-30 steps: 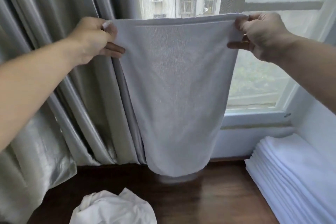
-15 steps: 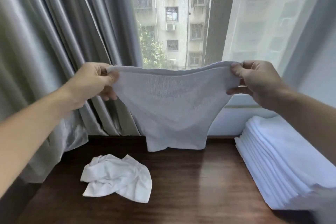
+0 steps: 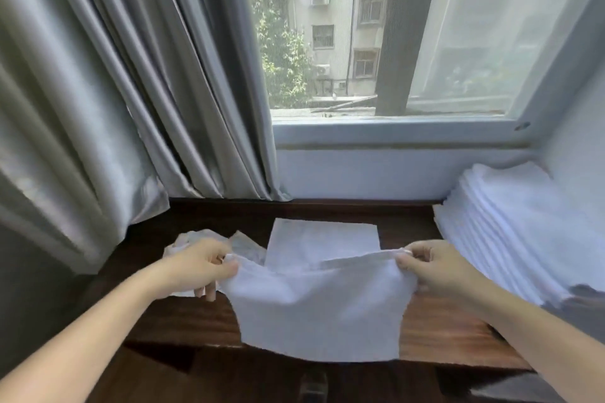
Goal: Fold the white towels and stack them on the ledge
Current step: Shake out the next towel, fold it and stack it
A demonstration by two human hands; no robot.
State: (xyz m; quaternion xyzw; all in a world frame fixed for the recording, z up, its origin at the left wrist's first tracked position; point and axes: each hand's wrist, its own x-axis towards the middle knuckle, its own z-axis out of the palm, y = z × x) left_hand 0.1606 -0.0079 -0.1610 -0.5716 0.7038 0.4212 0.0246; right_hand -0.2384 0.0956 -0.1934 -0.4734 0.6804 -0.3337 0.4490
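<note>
I hold a white towel point(image 3: 319, 304) by its two top corners over the dark wooden ledge point(image 3: 435, 330). My left hand point(image 3: 196, 267) pinches the left corner and my right hand point(image 3: 435, 268) pinches the right one. The far part of the towel lies flat on the ledge; the near part hangs over the front edge. A crumpled white towel point(image 3: 244, 244) lies behind my left hand, partly hidden by it. A tall stack of folded white towels point(image 3: 510, 226) stands at the right end of the ledge.
Grey curtains point(image 3: 131, 91) hang down to the ledge on the left. A window with a white frame point(image 3: 393, 131) runs along the back. A wall closes off the right side behind the stack.
Both hands came down from window height to just above the ledge, carrying the towel. The towel, which hung free, now lies partly flat on the wood.
</note>
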